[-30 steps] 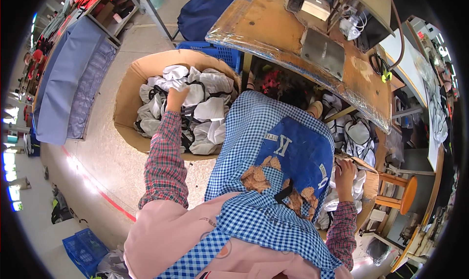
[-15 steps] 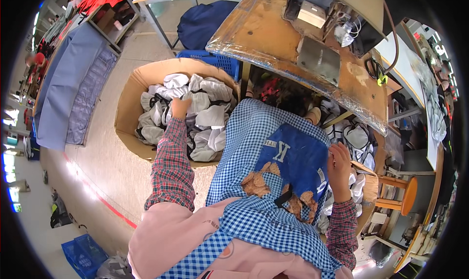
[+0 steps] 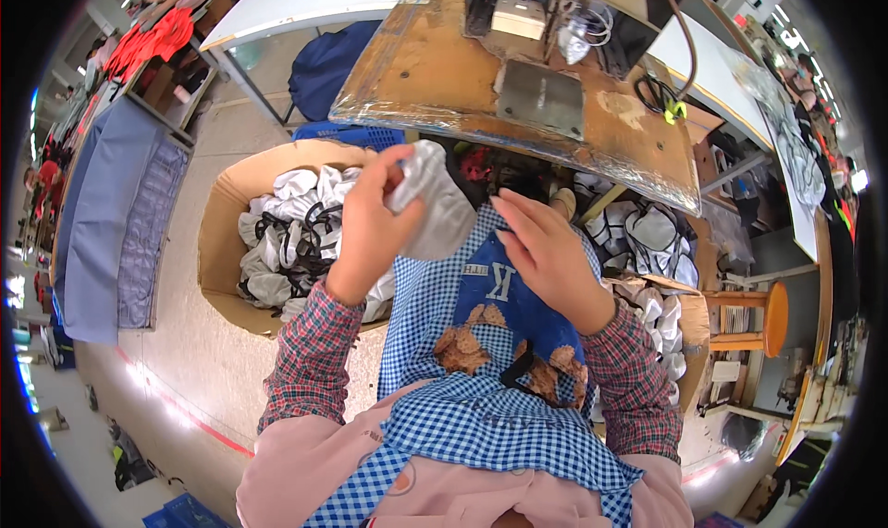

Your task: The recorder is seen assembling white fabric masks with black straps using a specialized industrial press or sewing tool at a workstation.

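We pinch a grey piece [image 3: 430, 204] in our left hand [image 3: 370, 227] above the box [image 3: 217, 251], right hand [image 3: 546, 251] open-fingered beside it over our apron [image 3: 490, 343].

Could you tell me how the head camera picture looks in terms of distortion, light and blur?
Head view: strong fisheye, with a black rim round the picture, and the worn wooden table edge curves; bright, even light with glare on the floor at lower left; the left hand holding a grey cloth piece and the right hand look fairly sharp, while things near the rim are squeezed and small.
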A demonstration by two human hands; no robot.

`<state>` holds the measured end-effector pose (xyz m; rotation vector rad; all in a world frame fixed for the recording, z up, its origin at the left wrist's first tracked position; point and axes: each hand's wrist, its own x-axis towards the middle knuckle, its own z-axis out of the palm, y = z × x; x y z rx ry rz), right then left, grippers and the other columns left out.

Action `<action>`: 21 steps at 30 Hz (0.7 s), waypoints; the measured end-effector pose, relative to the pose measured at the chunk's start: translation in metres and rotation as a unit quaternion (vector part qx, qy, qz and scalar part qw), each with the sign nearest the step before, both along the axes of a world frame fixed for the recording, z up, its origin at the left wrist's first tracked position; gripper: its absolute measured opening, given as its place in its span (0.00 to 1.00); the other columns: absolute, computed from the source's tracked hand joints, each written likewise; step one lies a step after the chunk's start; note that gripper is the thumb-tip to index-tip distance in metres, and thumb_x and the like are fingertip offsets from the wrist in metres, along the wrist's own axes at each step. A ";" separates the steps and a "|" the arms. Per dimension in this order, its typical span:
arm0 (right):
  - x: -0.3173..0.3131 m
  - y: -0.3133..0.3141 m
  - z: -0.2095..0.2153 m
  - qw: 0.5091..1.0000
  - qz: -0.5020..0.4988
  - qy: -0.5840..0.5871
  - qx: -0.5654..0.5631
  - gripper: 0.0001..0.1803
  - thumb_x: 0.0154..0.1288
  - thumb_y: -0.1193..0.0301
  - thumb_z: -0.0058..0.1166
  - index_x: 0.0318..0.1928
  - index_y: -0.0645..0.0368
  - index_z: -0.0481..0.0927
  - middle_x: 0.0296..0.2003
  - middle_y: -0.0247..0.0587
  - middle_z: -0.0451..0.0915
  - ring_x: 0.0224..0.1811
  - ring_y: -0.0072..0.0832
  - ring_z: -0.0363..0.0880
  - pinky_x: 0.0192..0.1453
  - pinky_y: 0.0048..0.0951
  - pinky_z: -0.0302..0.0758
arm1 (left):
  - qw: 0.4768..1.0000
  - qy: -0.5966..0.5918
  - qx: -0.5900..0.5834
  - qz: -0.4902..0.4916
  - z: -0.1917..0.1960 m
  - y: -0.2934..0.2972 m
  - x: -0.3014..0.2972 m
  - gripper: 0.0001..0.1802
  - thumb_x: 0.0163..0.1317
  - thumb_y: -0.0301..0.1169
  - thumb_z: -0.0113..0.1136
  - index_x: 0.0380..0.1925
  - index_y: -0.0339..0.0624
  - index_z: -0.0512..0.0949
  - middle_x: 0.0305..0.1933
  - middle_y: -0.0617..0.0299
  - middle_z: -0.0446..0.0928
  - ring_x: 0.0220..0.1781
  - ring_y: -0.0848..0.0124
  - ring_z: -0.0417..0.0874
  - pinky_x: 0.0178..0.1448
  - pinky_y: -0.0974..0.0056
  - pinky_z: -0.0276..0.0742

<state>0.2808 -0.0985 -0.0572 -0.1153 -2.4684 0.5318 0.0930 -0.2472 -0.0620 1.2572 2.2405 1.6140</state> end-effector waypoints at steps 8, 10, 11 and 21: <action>0.011 0.020 0.002 0.996 0.020 -0.023 0.088 0.23 0.55 0.78 0.56 0.54 0.63 0.75 0.44 0.44 0.80 0.44 0.39 0.82 0.50 0.35 0.79 | 0.995 -0.039 -0.021 -0.088 0.017 0.013 0.035 0.29 0.51 0.23 0.62 0.56 0.40 0.73 0.42 0.55 0.76 0.42 0.66 0.78 0.48 0.65 0.77; 0.012 0.022 -0.002 0.996 0.019 -0.014 0.086 0.20 0.54 0.77 0.57 0.50 0.63 0.76 0.42 0.43 0.81 0.44 0.39 0.82 0.48 0.35 0.79 | 0.996 0.025 -0.034 -0.079 0.015 0.015 0.036 0.28 0.51 0.26 0.65 0.56 0.39 0.73 0.49 0.52 0.75 0.47 0.61 0.78 0.54 0.60 0.74; 0.012 0.022 -0.005 0.996 0.017 -0.014 0.086 0.20 0.54 0.77 0.57 0.50 0.63 0.76 0.42 0.43 0.81 0.44 0.39 0.82 0.48 0.35 0.79 | 0.993 0.090 -0.046 -0.067 0.015 0.016 0.037 0.29 0.52 0.30 0.67 0.56 0.39 0.73 0.55 0.50 0.73 0.52 0.57 0.77 0.60 0.55 0.72; 0.023 0.017 -0.009 0.993 0.035 0.011 -0.115 0.10 0.62 0.76 0.56 0.45 0.61 0.77 0.35 0.46 0.81 0.36 0.42 0.83 0.41 0.36 0.80 | 0.926 0.113 -0.165 -0.320 0.014 0.045 0.043 0.26 0.48 0.44 0.72 0.39 0.35 0.79 0.36 0.51 0.79 0.44 0.54 0.79 0.58 0.52 0.69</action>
